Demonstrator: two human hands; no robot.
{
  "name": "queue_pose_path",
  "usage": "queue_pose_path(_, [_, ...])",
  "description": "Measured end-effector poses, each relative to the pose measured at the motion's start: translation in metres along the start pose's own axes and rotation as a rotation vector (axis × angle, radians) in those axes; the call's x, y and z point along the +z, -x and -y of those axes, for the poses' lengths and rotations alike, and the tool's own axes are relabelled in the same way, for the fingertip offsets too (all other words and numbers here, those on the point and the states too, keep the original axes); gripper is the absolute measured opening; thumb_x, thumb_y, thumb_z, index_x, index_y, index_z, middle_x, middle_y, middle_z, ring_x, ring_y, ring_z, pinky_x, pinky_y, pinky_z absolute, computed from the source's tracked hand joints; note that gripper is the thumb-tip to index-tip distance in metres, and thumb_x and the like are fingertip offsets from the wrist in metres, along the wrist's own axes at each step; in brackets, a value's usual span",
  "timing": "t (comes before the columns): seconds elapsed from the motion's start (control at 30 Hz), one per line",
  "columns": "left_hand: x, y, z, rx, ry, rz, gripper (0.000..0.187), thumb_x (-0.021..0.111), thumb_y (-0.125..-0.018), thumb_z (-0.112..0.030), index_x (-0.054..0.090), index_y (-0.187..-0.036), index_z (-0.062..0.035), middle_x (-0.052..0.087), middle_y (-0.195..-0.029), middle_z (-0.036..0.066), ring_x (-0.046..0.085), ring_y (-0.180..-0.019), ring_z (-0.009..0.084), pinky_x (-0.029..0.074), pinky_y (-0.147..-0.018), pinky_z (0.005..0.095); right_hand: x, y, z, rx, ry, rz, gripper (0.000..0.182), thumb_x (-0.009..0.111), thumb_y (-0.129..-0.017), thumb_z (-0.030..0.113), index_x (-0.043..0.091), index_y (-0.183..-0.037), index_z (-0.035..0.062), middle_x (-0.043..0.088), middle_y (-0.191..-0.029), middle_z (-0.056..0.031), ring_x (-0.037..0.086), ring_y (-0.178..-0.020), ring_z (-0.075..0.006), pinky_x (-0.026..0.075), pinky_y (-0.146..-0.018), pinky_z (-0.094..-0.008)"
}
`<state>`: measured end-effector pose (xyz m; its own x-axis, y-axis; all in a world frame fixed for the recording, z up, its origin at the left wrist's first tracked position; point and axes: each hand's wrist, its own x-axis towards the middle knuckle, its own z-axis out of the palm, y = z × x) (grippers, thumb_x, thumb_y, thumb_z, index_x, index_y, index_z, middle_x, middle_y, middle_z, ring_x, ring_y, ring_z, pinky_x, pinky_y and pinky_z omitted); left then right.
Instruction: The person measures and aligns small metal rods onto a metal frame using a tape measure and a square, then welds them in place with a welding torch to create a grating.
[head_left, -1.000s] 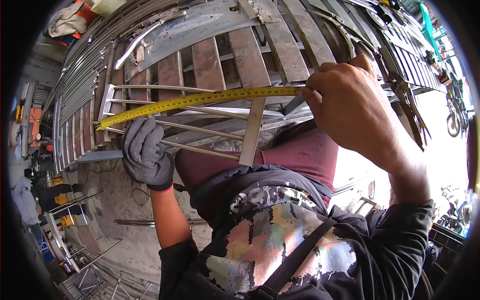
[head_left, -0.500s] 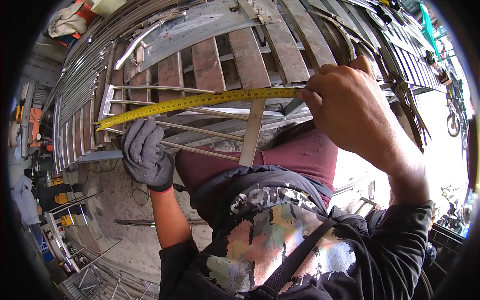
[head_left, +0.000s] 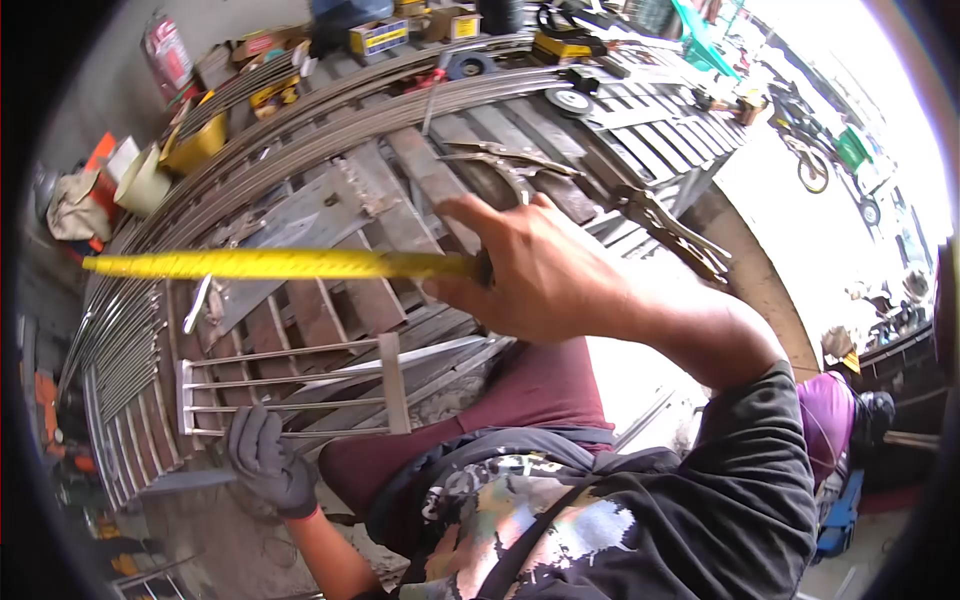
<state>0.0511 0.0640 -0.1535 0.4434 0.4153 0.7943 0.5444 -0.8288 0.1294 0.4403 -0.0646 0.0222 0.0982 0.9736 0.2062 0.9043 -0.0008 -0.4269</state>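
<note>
My right hand (head_left: 550,270) is closed around a tape measure, whose case is mostly hidden in it. The yellow blade (head_left: 290,264) sticks out to the left, raised above the bench and blurred by motion. Lower down, a small metal frame (head_left: 394,385) of thin bars between two end pieces lies along the bench's near edge. My left hand (head_left: 268,465), in a grey glove, has its fingers curled at the frame's lowest bar, near its left end. The blade is apart from the frame.
Slatted metal makes up the bench (head_left: 415,165). Thin metal rods (head_left: 120,345) lie at its left, and locking clamps (head_left: 660,225) at its right. Further back are a caster wheel (head_left: 568,102), a pale bucket (head_left: 140,185) and a fire extinguisher (head_left: 168,55).
The tape blade has lifted off the frame, and my right hand has moved left with it. The view has shifted, showing more of the bench's far side. My left hand stays by the frame.
</note>
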Motion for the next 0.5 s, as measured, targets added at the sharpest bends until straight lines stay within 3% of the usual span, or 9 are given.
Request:
queue_pose_path(0.03, [0.002, 0.001, -0.002, -0.001, -0.011, 0.020, 0.028, 0.064, -0.091, -0.004, 0.076, -0.116, -0.0068, 0.073, -0.131, 0.011, 0.065, -0.128, 0.0388, 0.051, -0.110, 0.0532, -0.010, 0.000, 0.002, 0.045, -0.011, 0.023, 0.065, 0.073, -0.103, 0.039, 0.052, -0.142, -0.0087, 0.073, -0.067, -0.0191, 0.075, -0.068, -0.0453, 0.055, -0.094, -0.0592])
queue_pose_path(0.07, [0.001, 0.001, -0.002, 0.000, -0.037, 0.040, 0.027, 0.064, -0.092, -0.005, 0.076, -0.117, -0.0075, 0.072, -0.133, 0.010, 0.065, -0.129, 0.0382, 0.050, -0.110, 0.0530, -0.023, -0.001, 0.008, 0.138, -0.011, 0.041, 0.067, 0.074, -0.103, 0.039, 0.050, -0.143, -0.0086, 0.073, -0.067, -0.0180, 0.075, -0.067, -0.0437, 0.062, -0.082, -0.0549])
queue_pose_path(0.1, [-0.001, -0.001, 0.000, 0.001, -0.073, 0.054, 0.027, 0.065, -0.093, -0.006, 0.076, -0.117, -0.0082, 0.072, -0.134, 0.009, 0.064, -0.130, 0.0375, 0.050, -0.111, 0.0529, -0.024, -0.002, -0.002, 0.076, 0.017, -0.037, 0.072, 0.074, -0.103, 0.041, 0.048, -0.146, -0.0103, 0.074, -0.068, -0.0187, 0.076, -0.066, -0.0419, 0.063, -0.074, -0.0514])
queue_pose_path(0.23, [-0.003, -0.018, -0.017, 0.015, -0.099, 0.135, 0.026, 0.070, -0.095, -0.007, 0.076, -0.120, -0.0047, 0.070, -0.134, 0.012, 0.062, -0.129, 0.0376, 0.047, -0.111, 0.0511, -0.047, -0.012, -0.032, 0.229, 0.111, -0.053, 0.084, 0.072, -0.105, 0.050, 0.044, -0.156, -0.0109, 0.076, -0.075, -0.0195, 0.079, -0.069, -0.0308, 0.064, -0.074, -0.0480])
queue_pose_path(0.4, [0.018, -0.055, -0.046, 0.058, 0.028, 0.092, 0.030, 0.075, -0.088, -0.001, 0.074, -0.117, -0.0077, 0.070, -0.129, 0.008, 0.063, -0.127, 0.0366, 0.049, -0.108, 0.0513, -0.065, -0.051, -0.072, 0.212, 0.425, -0.155, 0.089, 0.070, -0.104, 0.057, 0.045, -0.156, -0.0106, 0.077, -0.076, -0.0186, 0.080, -0.073, -0.0332, 0.063, -0.069, -0.0445])
queue_pose_path(0.43, [0.025, -0.065, -0.054, 0.067, 0.013, 0.092, 0.030, 0.075, -0.087, -0.001, 0.074, -0.117, -0.0079, 0.070, -0.129, 0.008, 0.063, -0.127, 0.0366, 0.049, -0.108, 0.0514, -0.065, -0.069, -0.089, 0.274, 0.467, -0.124, 0.086, 0.069, -0.103, 0.060, 0.050, -0.153, -0.0083, 0.078, -0.078, -0.0186, 0.081, -0.080, -0.0348, 0.063, -0.082, -0.0497])
queue_pose_path(0.5, [0.040, -0.087, -0.073, 0.087, -0.018, 0.092, 0.032, 0.076, -0.085, -0.001, 0.073, -0.116, -0.0082, 0.070, -0.128, 0.008, 0.062, -0.128, 0.0365, 0.049, -0.107, 0.0516, -0.063, -0.104, -0.125, 0.240, 0.534, -0.139, 0.088, 0.069, -0.102, 0.064, 0.052, -0.156, -0.0023, 0.077, -0.087, -0.0205, 0.079, -0.093, -0.0370, 0.061, -0.086, -0.0535])
